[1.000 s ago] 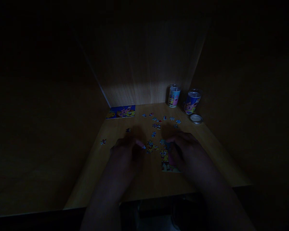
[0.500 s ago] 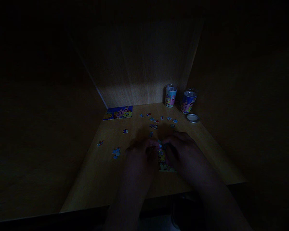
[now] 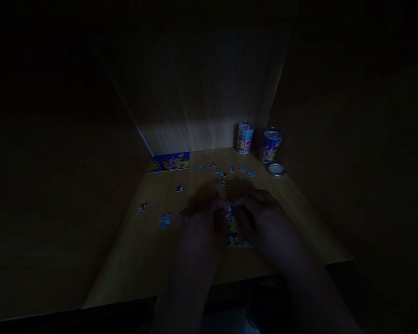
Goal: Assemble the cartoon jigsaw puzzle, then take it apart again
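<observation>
A partly joined jigsaw puzzle (image 3: 231, 226) with a colourful cartoon picture lies flat on the wooden tabletop, between my two hands. My left hand (image 3: 201, 217) is at its left, thumb and finger pinched at the puzzle's far edge. From the right, my right hand (image 3: 263, 212) curls over the puzzle, its fingertips closed on a small puzzle piece (image 3: 229, 207) at that same edge. Both hands cover parts of the puzzle, and the dim light blurs the exact grip. Just beyond the fingers lies a loose puzzle piece (image 3: 217, 192).
Several loose pieces (image 3: 223, 182) are scattered farther back. A small heap of pieces (image 3: 165, 220) lies left. A picture sheet (image 3: 169, 162) rests at the back left. Two printed cans (image 3: 244, 139) stand back right, beside a round lid (image 3: 277, 170). Wooden panels (image 3: 195, 102) enclose the table.
The whole view has shifted slightly, so everything sits a little farther left. Both hands stay at the puzzle's far edge, with only small finger movement.
</observation>
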Demonstrator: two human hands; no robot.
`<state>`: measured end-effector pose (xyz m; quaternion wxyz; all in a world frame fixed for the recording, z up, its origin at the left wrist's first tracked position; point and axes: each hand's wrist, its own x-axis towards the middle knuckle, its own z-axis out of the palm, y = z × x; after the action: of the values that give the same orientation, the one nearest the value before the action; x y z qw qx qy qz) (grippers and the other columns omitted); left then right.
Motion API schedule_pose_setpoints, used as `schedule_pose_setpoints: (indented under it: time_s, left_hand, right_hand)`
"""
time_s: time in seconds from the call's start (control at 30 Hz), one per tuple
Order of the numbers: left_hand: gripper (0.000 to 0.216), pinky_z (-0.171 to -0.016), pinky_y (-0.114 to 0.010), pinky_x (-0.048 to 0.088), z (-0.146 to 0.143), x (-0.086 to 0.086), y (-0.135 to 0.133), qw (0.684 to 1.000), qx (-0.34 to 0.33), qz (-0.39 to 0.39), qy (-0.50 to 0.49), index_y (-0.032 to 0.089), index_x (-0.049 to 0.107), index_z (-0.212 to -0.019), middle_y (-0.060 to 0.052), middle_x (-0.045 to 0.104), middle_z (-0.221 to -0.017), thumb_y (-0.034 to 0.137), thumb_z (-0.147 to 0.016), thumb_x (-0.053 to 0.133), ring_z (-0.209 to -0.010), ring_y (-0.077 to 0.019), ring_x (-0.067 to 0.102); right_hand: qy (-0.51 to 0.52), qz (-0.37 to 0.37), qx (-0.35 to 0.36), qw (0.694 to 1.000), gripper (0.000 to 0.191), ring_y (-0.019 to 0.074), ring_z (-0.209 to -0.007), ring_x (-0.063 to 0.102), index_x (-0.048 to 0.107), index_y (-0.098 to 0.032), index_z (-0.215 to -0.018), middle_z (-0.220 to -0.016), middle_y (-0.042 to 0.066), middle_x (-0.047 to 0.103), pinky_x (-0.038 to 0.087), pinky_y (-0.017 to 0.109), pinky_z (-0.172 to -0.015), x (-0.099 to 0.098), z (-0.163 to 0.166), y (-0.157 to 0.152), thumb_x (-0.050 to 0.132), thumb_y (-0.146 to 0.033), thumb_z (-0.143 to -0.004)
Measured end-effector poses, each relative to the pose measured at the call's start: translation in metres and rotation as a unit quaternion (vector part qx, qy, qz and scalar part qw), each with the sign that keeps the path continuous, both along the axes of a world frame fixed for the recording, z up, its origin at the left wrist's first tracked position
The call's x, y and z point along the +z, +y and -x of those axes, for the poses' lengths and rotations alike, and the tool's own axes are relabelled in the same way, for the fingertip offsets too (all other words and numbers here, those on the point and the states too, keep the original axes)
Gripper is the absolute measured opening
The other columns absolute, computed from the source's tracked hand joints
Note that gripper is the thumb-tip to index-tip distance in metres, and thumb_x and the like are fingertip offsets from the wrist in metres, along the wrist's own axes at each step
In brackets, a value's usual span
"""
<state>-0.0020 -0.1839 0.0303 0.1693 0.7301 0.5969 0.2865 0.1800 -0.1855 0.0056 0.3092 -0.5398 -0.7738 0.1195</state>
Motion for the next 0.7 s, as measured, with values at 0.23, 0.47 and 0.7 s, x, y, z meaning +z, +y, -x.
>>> schedule_pose_setpoints:
  time_s: [0.23, 0.47, 0.7]
  left_hand:
    - [0.024, -0.090, -0.041, 0.056, 0.000, 0.004, -0.001, 0.998, 0.012, 0.046, -0.035, 0.029, 0.082, -0.102, -0.001, 0.084, -0.101, 0.008, -0.100, 0.070, -0.099, -0.0258, 0.077]
    - [0.022, -0.084, -0.038, 0.056, -0.001, 0.003, 0.001, 0.999, 0.020, 0.030, -0.008, 0.027, 0.081, -0.098, -0.002, 0.082, -0.098, 0.007, -0.098, 0.073, -0.093, -0.0249, 0.076]
    - [0.028, -0.091, -0.040, 0.055, 0.009, 0.004, 0.003, 0.998, -0.050, -0.047, -0.005, 0.026, 0.077, -0.095, -0.003, 0.079, -0.100, 0.000, -0.095, 0.067, -0.101, -0.0262, 0.072]
  right_hand:
    - [0.001, -0.010, 0.000, 1.000, 0.019, 0.0296, -0.112, 0.067, 0.076, -0.024, -0.110, -0.113, 0.008, 0.077, 0.054, 0.049, -0.103, 0.001, 0.001, -0.001, 0.063, -0.012, -0.103]
    - [-0.011, -0.007, -0.001, 1.000, 0.021, 0.0306, -0.113, 0.069, 0.075, -0.023, -0.113, -0.116, 0.009, 0.077, 0.055, 0.050, -0.105, 0.000, 0.000, 0.000, 0.062, -0.011, -0.102]
    - [-0.002, 0.001, 0.000, 1.000, 0.020, 0.0305, -0.116, 0.067, 0.075, -0.023, -0.113, -0.118, 0.009, 0.077, 0.053, 0.050, -0.106, 0.002, 0.000, -0.001, 0.062, -0.011, -0.103]
